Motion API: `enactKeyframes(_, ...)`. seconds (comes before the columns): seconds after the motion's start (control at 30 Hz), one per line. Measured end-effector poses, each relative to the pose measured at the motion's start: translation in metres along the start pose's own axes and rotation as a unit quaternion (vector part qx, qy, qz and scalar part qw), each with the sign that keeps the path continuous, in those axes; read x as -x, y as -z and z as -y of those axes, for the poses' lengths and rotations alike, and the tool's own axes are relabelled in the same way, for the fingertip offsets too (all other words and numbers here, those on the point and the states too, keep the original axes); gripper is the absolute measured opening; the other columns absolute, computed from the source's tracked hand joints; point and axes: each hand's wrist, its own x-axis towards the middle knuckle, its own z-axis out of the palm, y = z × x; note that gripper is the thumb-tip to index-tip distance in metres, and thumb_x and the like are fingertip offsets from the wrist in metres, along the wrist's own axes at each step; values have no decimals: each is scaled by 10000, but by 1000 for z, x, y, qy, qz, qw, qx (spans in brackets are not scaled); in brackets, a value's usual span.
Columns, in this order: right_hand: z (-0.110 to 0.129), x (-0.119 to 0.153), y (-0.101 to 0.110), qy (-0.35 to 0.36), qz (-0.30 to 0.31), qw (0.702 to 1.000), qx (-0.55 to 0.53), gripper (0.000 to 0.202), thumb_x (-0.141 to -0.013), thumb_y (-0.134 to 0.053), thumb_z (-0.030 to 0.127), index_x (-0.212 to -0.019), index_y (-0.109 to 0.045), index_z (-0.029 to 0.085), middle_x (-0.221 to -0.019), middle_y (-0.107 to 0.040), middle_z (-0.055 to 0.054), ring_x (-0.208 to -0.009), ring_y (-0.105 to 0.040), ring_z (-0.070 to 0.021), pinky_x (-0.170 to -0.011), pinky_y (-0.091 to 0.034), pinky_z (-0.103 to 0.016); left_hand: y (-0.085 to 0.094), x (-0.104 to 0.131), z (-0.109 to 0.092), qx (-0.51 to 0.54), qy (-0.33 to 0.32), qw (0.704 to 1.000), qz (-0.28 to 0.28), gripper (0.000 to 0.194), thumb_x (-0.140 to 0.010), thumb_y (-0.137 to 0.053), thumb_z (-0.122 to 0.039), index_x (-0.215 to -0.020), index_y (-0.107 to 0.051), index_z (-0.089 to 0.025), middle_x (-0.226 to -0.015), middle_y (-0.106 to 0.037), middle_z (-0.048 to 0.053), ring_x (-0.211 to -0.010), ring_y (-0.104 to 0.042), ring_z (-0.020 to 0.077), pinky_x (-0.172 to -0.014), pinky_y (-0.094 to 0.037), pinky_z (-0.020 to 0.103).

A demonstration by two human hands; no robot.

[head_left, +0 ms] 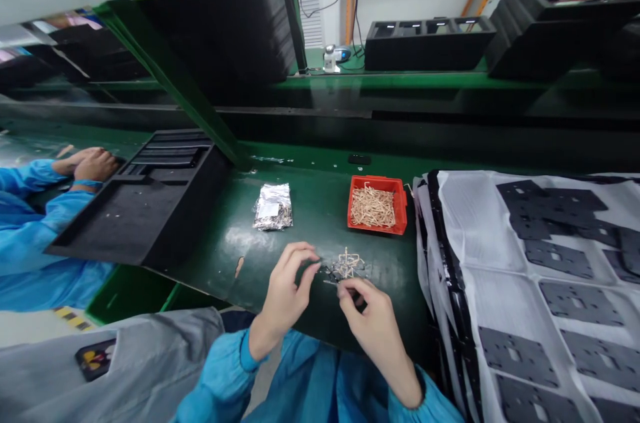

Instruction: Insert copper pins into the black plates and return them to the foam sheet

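My left hand [293, 283] is raised over the green table, thumb and index finger curved near each other, close to a small dark piece [329, 272]. Across from it my right hand [367, 306] has its thumb and forefinger pinched at the near end of that piece; the exact grip is too small to make out. Just beyond the fingertips lies a loose pile of small tan and silvery parts [349, 263]. A red bin [403, 208] filled with thin tan pieces stands behind the pile. To its left is a silvery plastic bag [273, 207] with a white label.
White layered sheets [475, 210] carrying flat black plates fill the right side. At left is a large black tray [145, 216], with a co-worker's hands [93, 163] beyond it. A green post [170, 76] rises behind.
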Motion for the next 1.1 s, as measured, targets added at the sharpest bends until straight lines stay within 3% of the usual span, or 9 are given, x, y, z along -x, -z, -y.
enactKeyframes(0.1,-4,-1,0,-39,-17,999,5,217,-949,-582,229,-810,-745,192,-692,-727,-12,-594,-669,-148,-546,-508,-241,-18,18,-4,46,57,995,-70,162,-1040,-575,-190,-1023,-735,-206,-1142,-701,108,-1108,-683,247,-1033,-545,429)
enactKeyframes(0.33,5,-6,-4,6,11,999,-32,214,-937,-565,206,-841,-757,202,-736,-727,-2,-622,-641,-121,-599,-538,-215,-50,28,-10,262,180,947,-37,213,-945,-765,-382,-909,-858,-194,-1000,-804,104,-984,-765,265,-890,-633,369)
enactKeyframes(0.43,15,-3,-3,42,9,998,-38,196,-900,-584,158,-787,-733,216,-698,-698,17,-617,-621,-115,-582,-513,-208,-51,22,-2,342,230,906,-96,277,-922,-810,-421,-814,-831,-166,-884,-765,83,-777,-709,182,-707,-596,262)
enactKeyframes(0.53,25,-1,6,66,-31,997,-37,197,-916,-595,144,-847,-755,235,-732,-713,6,-680,-635,-136,-644,-517,-245,-33,5,15,424,236,855,-182,334,-918,-802,-519,-829,-795,-198,-772,-688,11,-611,-578,92,-592,-515,184)
enactKeyframes(0.7,19,-27,20,-23,-151,986,-62,195,-927,-683,285,-1080,-785,223,-1016,-767,-118,-943,-664,-249,-908,-539,-429,-5,-36,28,500,143,817,-249,455,-875,-740,-714,-978,-807,-276,-927,-726,26,-771,-655,129,-683,-565,216)
enactKeyframes(0.77,13,-39,19,-74,-118,985,-99,319,-910,-712,355,-1177,-775,194,-1081,-766,-150,-937,-679,-258,-845,-567,-426,-10,-45,22,493,90,828,-251,610,-817,-758,-766,-1174,-804,-273,-1167,-751,90,-972,-702,207,-805,-611,296)
enactKeyframes(0.9,17,-34,15,-128,54,958,-250,497,-961,-633,598,-1180,-784,179,-927,-807,-108,-715,-704,-181,-625,-571,-305,-34,-47,10,423,-53,878,-217,1096,-456,-964,-753,-1392,-724,-235,-1420,-677,154,-1221,-660,351,-1022,-582,426)
enactKeyframes(1.0,29,-16,19,-146,100,925,-337,548,-956,-603,690,-965,-783,172,-763,-762,-64,-605,-627,-125,-582,-522,-255,-41,-42,8,291,-171,927,-164,1113,-610,-814,-830,-1532,-597,-244,-1476,-631,171,-1283,-636,368,-1067,-569,485)
enactKeyframes(1.1,40,-3,29,-162,68,912,-371,465,-948,-684,612,-787,-696,175,-646,-679,-12,-563,-547,-86,-574,-466,-219,-32,-41,7,238,-199,942,-128,1062,-686,-760,-804,-1551,-567,-220,-1437,-639,187,-1275,-641,380,-1065,-575,509)
